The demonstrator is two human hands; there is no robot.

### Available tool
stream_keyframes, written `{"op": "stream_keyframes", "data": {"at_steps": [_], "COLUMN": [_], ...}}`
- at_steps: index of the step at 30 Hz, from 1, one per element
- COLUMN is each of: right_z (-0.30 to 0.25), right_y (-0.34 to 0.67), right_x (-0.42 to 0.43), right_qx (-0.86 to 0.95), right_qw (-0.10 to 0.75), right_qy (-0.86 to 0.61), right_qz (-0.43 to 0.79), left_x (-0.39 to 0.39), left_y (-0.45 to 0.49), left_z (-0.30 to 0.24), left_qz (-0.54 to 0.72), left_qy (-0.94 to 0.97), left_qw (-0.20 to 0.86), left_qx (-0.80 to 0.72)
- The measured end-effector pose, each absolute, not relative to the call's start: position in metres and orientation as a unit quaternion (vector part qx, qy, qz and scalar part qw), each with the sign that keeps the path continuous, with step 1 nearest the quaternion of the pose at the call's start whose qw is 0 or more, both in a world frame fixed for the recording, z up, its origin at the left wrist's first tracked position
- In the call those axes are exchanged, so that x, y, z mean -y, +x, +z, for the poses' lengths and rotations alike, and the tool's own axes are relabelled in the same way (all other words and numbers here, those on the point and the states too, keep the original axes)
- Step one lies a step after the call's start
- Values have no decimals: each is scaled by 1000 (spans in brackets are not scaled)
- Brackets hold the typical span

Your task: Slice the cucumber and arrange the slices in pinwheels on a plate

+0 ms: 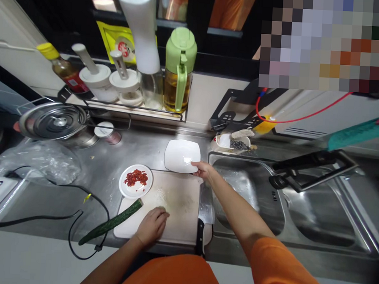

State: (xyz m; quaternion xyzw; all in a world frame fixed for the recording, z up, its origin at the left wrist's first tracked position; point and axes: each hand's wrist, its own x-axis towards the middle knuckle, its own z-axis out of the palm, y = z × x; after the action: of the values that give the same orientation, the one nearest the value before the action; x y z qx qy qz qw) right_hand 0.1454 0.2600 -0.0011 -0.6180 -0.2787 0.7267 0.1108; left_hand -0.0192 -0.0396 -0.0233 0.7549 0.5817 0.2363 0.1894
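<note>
My right hand (203, 171) grips the near right corner of a white rectangular plate (180, 154), above the far edge of the cutting board. Down on the pale cutting board (182, 213) rests my left hand (153, 225), its fingers loosely bent and nothing visible in them. A cut cucumber (112, 222) lies left of that hand, its cut end on the board. Chopped red pepper pieces (136, 178) fill part of a round white plate (122, 188) at the board's far left corner. Along the board's right side lies a cleaver (206, 213) with a black handle.
On the right is a double steel sink (270, 184), with a dark faucet (315, 165) over it. Behind stand a green-topped oil bottle (179, 73) and seasoning jars (125, 85) on a rack. Left are a lidded pot (55, 120), a plastic bag (45, 162) and a black cable (91, 192).
</note>
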Motion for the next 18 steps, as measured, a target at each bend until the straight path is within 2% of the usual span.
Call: {"op": "stream_keyframes", "data": {"at_steps": [11, 18], "right_z": [-5, -6], "right_y": [140, 135], "right_x": [-255, -252], "right_qx": [321, 413], "right_qw": [88, 61], "right_qy": [-638, -686], "right_qz": [694, 596], "left_x": [38, 39], "left_y": [-18, -19], "left_z": [-18, -22], "left_qz": [243, 242], "left_qy": [750, 749], "left_qw": [189, 195], "left_qx": [-586, -585]}}
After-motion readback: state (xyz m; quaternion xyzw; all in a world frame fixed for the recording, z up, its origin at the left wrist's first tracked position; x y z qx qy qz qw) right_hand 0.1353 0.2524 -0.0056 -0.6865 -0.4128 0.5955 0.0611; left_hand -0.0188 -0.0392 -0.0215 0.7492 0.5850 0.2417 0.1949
